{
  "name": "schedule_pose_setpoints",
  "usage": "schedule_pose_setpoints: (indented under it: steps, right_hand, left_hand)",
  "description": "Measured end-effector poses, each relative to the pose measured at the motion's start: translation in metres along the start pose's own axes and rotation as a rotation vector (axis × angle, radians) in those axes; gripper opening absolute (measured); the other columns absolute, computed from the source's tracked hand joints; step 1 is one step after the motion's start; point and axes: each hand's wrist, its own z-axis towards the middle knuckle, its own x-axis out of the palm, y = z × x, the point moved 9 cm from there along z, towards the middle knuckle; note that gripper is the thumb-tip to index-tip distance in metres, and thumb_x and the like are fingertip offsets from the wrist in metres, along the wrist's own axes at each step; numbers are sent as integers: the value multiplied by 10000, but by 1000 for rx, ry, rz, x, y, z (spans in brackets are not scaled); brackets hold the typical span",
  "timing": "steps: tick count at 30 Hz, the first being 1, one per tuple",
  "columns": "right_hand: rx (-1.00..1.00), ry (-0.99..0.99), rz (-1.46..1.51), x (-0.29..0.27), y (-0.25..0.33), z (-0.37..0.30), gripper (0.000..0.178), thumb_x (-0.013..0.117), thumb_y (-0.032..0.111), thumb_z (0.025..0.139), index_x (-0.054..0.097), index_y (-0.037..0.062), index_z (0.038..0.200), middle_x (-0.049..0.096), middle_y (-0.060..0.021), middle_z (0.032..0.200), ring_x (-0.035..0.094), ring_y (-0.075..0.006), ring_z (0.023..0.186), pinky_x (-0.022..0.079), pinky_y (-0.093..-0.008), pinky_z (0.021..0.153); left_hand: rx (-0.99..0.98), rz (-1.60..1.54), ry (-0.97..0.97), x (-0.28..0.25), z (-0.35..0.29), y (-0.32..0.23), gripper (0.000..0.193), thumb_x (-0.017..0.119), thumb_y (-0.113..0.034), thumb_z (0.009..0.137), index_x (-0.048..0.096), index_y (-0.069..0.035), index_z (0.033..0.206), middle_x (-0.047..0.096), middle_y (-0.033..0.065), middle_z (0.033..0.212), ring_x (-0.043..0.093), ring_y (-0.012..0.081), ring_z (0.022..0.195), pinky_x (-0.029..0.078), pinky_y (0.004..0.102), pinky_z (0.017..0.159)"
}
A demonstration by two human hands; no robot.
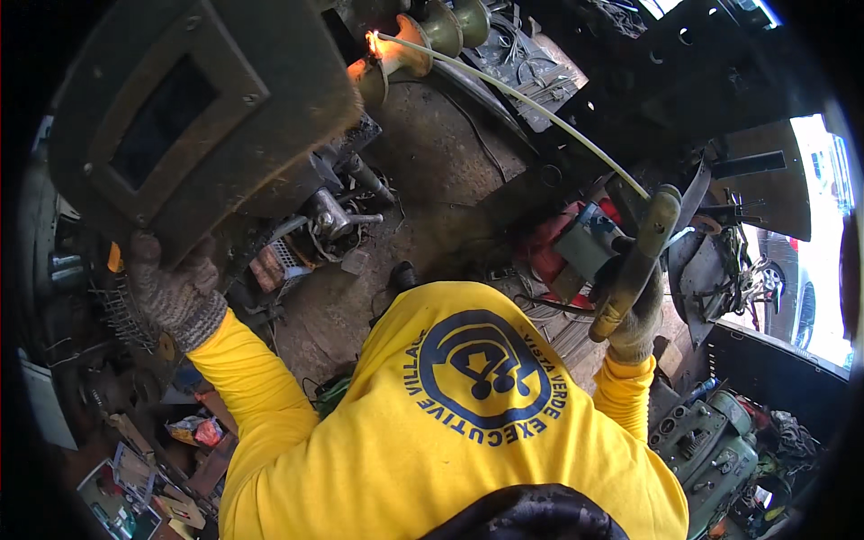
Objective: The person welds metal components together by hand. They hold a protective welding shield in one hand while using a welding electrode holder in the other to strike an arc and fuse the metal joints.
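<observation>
My left hand [180, 292], in a grey knit glove, is closed at the lower edge of a dark hand-held welding shield [301, 108] with a rectangular window. The shield fills the upper left and hides what lies behind it. My gloved right hand [639, 324] grips a worn electrode holder [650, 247]. From its jaws a long pale welding rod [540, 110] runs up and left. The rod's far tip meets a ridged, spool-shaped metal piece [441, 31], where a bright orange glow [374, 40] shows. Around the glow, the metal is lit orange.
A vise-like metal fixture [337, 218] stands below the shield. Dark perforated steel [648, 67] spans the upper right. A blue-grey box [587, 238] and red cloth or plastic [544, 247] lie left of my right hand. A green machine [706, 436] sits lower right; assorted clutter lies lower left.
</observation>
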Motion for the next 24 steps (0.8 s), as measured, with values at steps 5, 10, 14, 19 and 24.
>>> schedule_pose_setpoints:
  steps: [5,10,14,19,24]
  right_hand:
    - [5,19,-69,2,-1,4,560,760,245,862,500,-17,1283,605,-12,833,573,-81,686,467,-218,599]
    - [122,-39,113,5,-9,0,513,807,194,813,551,18,1221,621,4,945,558,-69,826,467,-240,769]
    - [89,4,199,14,-3,1,539,789,256,842,517,8,1235,612,6,846,558,-65,724,468,-226,678]
    - [73,38,168,20,5,5,682,789,412,818,470,-15,1244,589,-12,748,558,-79,617,474,-230,582]
    - [72,44,221,18,3,5,571,699,362,891,483,-29,1248,606,-26,763,598,-101,636,501,-232,582]
  left_hand:
    - [-86,-39,120,34,-4,26,480,678,-156,899,520,-12,1328,668,201,1126,713,295,765,551,335,452]
    - [-106,-39,214,52,-6,43,488,685,-150,881,518,4,1313,662,201,1124,714,283,779,603,332,497]
    - [-7,155,22,56,-17,41,496,670,-108,853,507,33,1300,651,214,1127,713,299,837,649,372,574]
    - [4,169,-25,71,-16,42,598,686,-18,787,479,51,1343,633,206,1161,679,303,959,592,384,761]
    - [-10,120,-30,70,-19,46,606,690,18,783,480,55,1350,642,189,1155,663,271,985,556,385,852]
